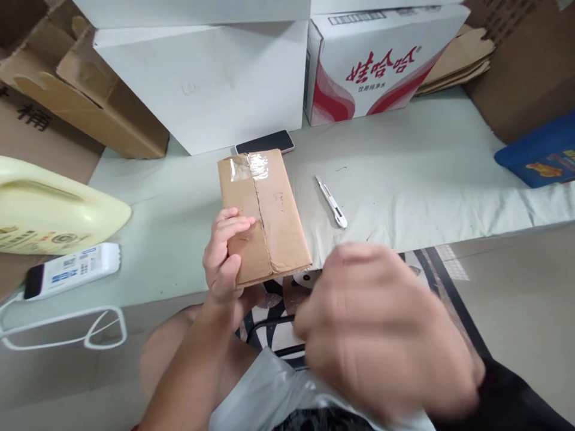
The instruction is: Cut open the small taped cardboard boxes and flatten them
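Note:
My left hand (pixel 224 251) is closed around the left side of a small brown cardboard box (pixel 281 221), fingers on its top face. A seam runs along that face, with clear shiny tape at the far end. The box's near end reaches over the table edge. My right hand (pixel 368 329) is raised close to the camera, right of the box and apart from it. Motion smears it; its fingers look curled, and whether it holds anything is hidden. A white utility knife (pixel 331 202) lies on the table right of the box. Just behind the box lies a dark phone (pixel 265 142).
White cartons (pixel 211 84) and a red-and-white water carton (pixel 381 66) line the back of the cloth-covered table (pixel 166 221). At left are a pale yellow jug (pixel 58 203), a white bottle (pixel 74 269) and brown cartons (pixel 90 90). A blue container (pixel 539 149) stands far right.

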The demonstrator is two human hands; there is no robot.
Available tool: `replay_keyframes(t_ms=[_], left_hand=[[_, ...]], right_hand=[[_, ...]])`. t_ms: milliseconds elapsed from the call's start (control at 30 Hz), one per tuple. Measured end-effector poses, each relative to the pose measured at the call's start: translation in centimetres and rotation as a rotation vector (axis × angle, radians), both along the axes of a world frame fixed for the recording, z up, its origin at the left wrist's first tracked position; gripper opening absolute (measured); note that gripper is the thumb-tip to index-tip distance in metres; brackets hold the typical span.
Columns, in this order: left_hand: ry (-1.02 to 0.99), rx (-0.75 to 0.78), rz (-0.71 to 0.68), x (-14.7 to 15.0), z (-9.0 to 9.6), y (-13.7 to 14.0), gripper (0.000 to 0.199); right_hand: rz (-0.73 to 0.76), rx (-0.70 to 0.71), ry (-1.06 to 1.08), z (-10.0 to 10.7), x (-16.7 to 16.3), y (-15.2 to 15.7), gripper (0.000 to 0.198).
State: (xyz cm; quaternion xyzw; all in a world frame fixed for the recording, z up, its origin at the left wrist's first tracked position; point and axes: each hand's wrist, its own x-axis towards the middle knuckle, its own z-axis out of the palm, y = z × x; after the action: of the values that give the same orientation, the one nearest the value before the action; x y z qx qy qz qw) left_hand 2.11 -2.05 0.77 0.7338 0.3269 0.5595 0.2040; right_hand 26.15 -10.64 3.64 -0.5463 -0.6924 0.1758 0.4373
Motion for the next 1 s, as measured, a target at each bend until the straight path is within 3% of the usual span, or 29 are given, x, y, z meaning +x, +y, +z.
replay_keyframes(t_ms=[67, 133, 233, 333, 467, 567, 700, 800, 900, 1000], left_hand=[[0.006, 0.009, -0.023, -0.1, 0.1, 0.0, 0.034], [0.006, 0.034, -0.056, -0.2, 0.1, 0.0, 0.034], [0.024, 0.053, -0.079, -0.4, 0.3, -0.1, 0.033], [0.048, 0.051, -0.090, -0.4, 0.6, -0.3, 0.032], [0.104, 0.057, -0.057, 0.0, 1.1, -1.1, 0.031], [0.180, 0.122, -0.034, 0.4, 1.4, -2.1, 0.037], [0.296, 0.279, -0.073, 0.7, 1.5, -3.3, 0.051], [0.293, 0.317, -0.056, 1.3, 1.1, -4.0, 0.052], [0.249, 0.304, -0.019, 2.3, 0.5, -4.4, 0.049], [0.203, 0.294, -0.011, 3.4, 0.1, -4.7, 0.047]], right_hand=[[-0.060, 0.018, -0.004, 0.6, 0.5, 3.2, 0.019], [-0.222, -0.016, -0.031, -0.2, 1.2, 6.6, 0.018], [-0.422, -0.345, -0.268, -2.3, 2.4, 10.0, 0.026], [-0.393, -0.659, -0.490, -3.5, 2.8, 10.8, 0.038], [-0.354, -0.731, -0.529, -2.9, 2.2, 10.7, 0.028], [-0.390, -0.633, -0.472, -2.0, 1.6, 10.8, 0.021], [-0.417, -0.253, -0.099, 0.3, 1.2, 9.8, 0.030], [-0.272, -0.045, 0.296, 3.0, 0.8, 8.1, 0.030], [0.015, 0.062, 0.648, 5.4, 0.5, 6.7, 0.023], [0.138, 0.119, 0.734, 6.3, 0.1, 6.4, 0.020]])
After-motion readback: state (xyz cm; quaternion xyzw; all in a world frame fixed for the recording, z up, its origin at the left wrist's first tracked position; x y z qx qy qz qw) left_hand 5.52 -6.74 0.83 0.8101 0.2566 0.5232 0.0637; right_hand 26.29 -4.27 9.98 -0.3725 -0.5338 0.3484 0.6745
